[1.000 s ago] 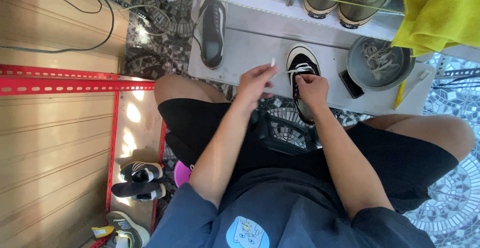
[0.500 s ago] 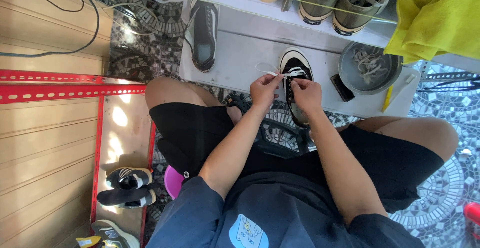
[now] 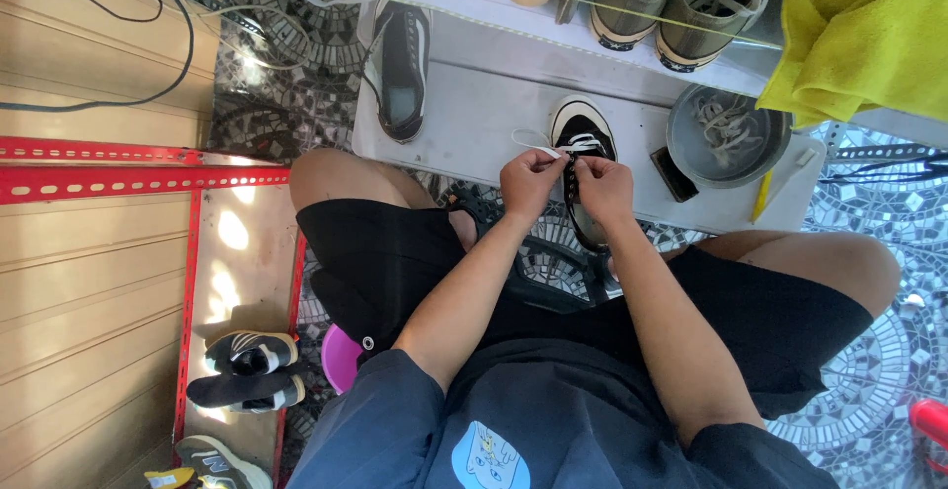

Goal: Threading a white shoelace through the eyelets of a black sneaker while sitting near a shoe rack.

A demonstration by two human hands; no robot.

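Two hands: both work at one shoe, close together over its laces.
Floor (image 3: pixel 296 64): patterned mosaic tile, dark and pale, under the seated person's legs.
Surface (image 3: pixel 494 119): low grey bench in front of the knees, carrying the shoes and a bowl.
Yellow cloth (image 3: pixel 859 30): draped at the upper right, above the bowl.
Red rack (image 3: pixel 118 178): perforated metal frame to the left, with dark sandals (image 3: pixel 247 370) on its lower shelf.
Metal bowl (image 3: pixel 728 135): round, grey, just right of the shoe, holding a tangle of white laces.
Dark shoe (image 3: pixel 400 69): lies alone on the surface, well left of the hands, opening up.
Black sneaker (image 3: pixel 581 143): white toe cap, stands on the surface between the knees, toe pointing away from the person.
Left hand (image 3: pixel 530 181): fingers pinched shut on a white lace (image 3: pixel 533 140) that loops out to the left.
Right hand (image 3: pixel 604 185): fingers closed at the sneaker's lacing, touching the left hand.
Yellow pencil-like stick (image 3: pixel 761 199): lies near the bowl's lower right.
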